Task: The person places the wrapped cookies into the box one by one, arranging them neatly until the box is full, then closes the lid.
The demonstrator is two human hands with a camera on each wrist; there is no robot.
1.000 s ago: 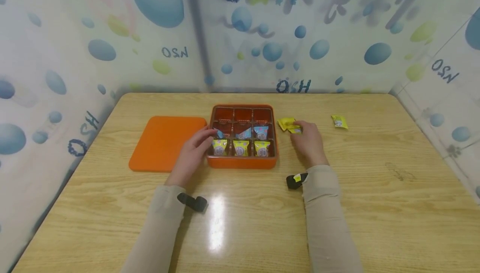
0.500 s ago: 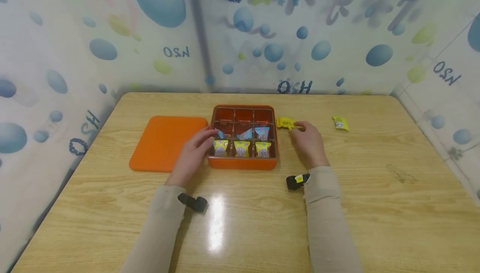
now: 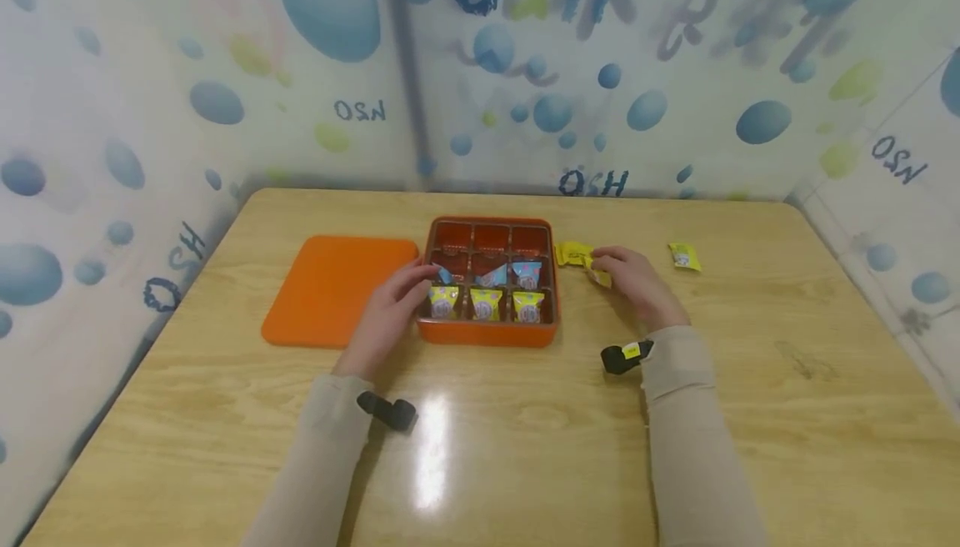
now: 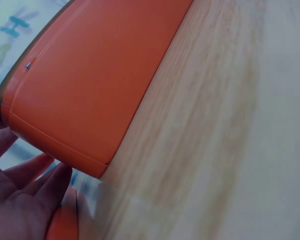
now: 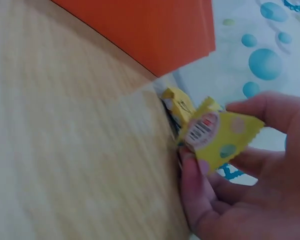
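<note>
An orange box with a clear divided insert stands mid-table. Yellow wrapped candies fill its front row, and blue wrapped candies lie in the middle row. My left hand holds the box's left side, a finger over the rim; in the left wrist view, fingertips meet the outer wall. To the right of the box, my right hand pinches a triangular yellow candy packet with coloured dots and a barcode, between thumb and fingers. Beside it, by the box, lies more yellow wrapped candy.
The orange lid lies flat left of the box, under part of the left hand's reach. Another yellow candy sits farther right on the wooden table. A patterned wall rises behind the table's back edge.
My right hand has lifted a yellow packet from the candies beside the box and drawn slightly right with it. The left hand has stayed at the box's left side.
</note>
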